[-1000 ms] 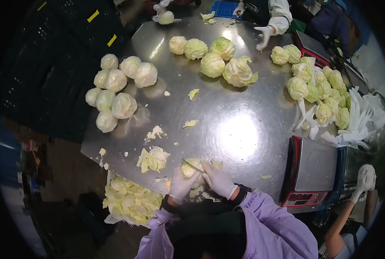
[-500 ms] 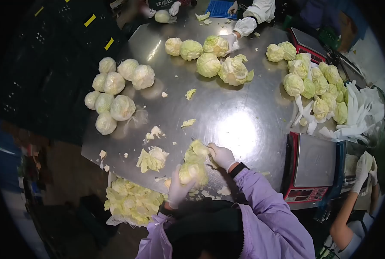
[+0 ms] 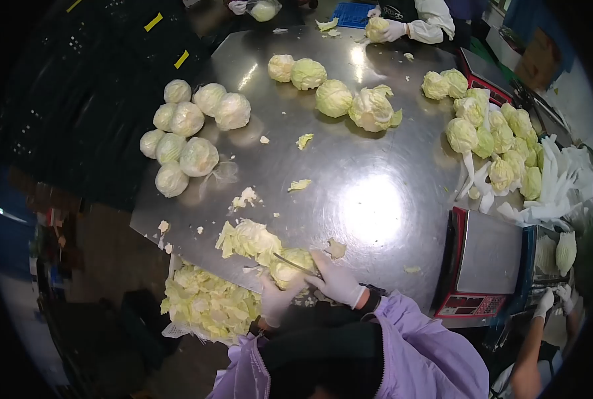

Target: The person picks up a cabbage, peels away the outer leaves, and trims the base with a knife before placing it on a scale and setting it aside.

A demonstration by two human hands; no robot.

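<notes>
While left hand grips cabbage at table near edge, right hand clasps knife; leaf pile just left.

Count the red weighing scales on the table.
2. The near scale sits at the right edge of the table; the far scale stands behind the cabbage pile, partly hidden.

I get a fisheye picture: a black ring swallows the corners, and straight edges bow near the rim. Light falls from overhead and burns a white glare patch into the steel table, beside the scale. The floor is dim and murky. The heads cast soft, short shadows. The left hand on the cabbage and the right hand on the knife look fairly sharp. Far edges smear.
</notes>
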